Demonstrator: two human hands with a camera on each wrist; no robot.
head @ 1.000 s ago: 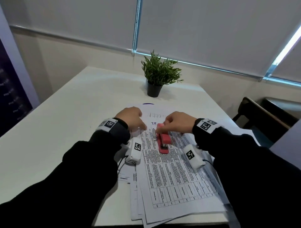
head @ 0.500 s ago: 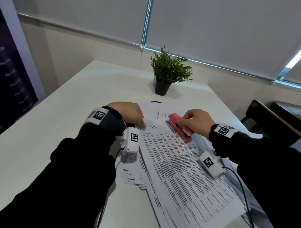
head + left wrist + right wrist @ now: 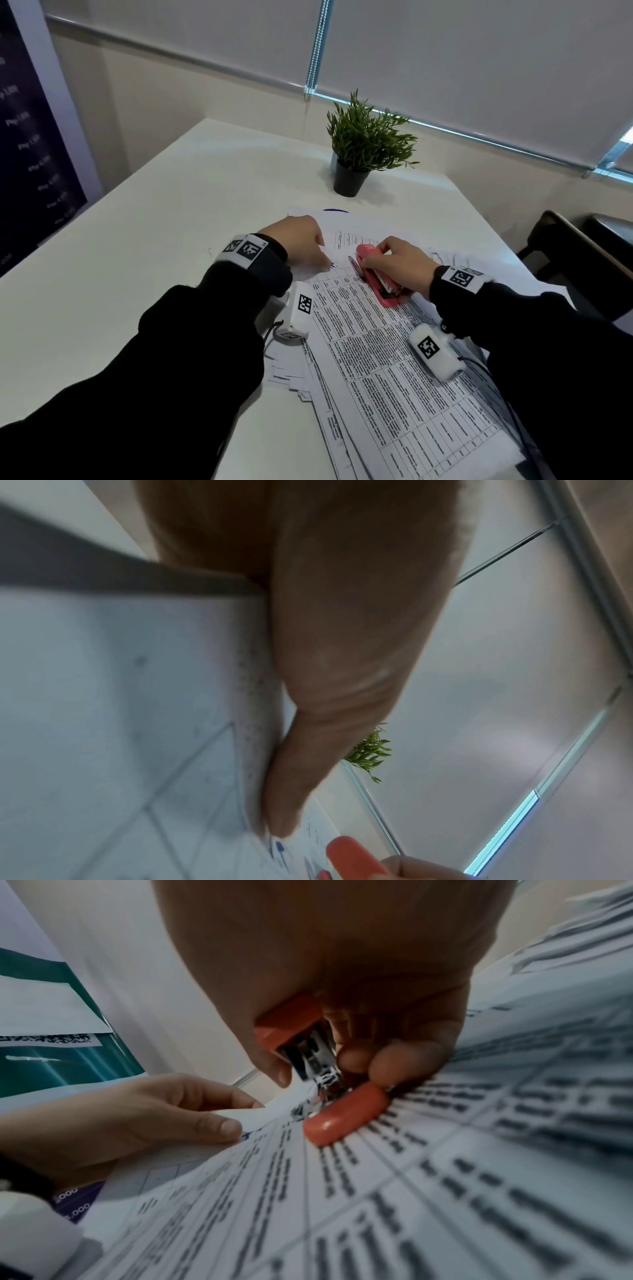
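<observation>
— Starting from the left, what is held by the left hand (image 3: 298,240)?
— A corner of one sheet (image 3: 250,1118) is pinched between its thumb and fingers; the sheet belongs to a fanned pile of printed papers (image 3: 394,370) spread beneath both hands.
— How many sheets are counted?
— No count can be given; too many edges are overlapped.
— And the stapler (image 3: 380,282)?
— One red stapler is seen, just right of the left fingertips, its base laid flat on the papers. Its long axis is set slantwise: the nose is pointed away and leftward, toward the left hand, and the hinge end is turned back toward the right wrist.
— By what is it held?
— It is gripped by the right hand (image 3: 399,265), fingers curled round its upper arm.
— Anything further?
— One potted plant (image 3: 363,150) is stood on the table (image 3: 137,257), well beyond both hands.
</observation>
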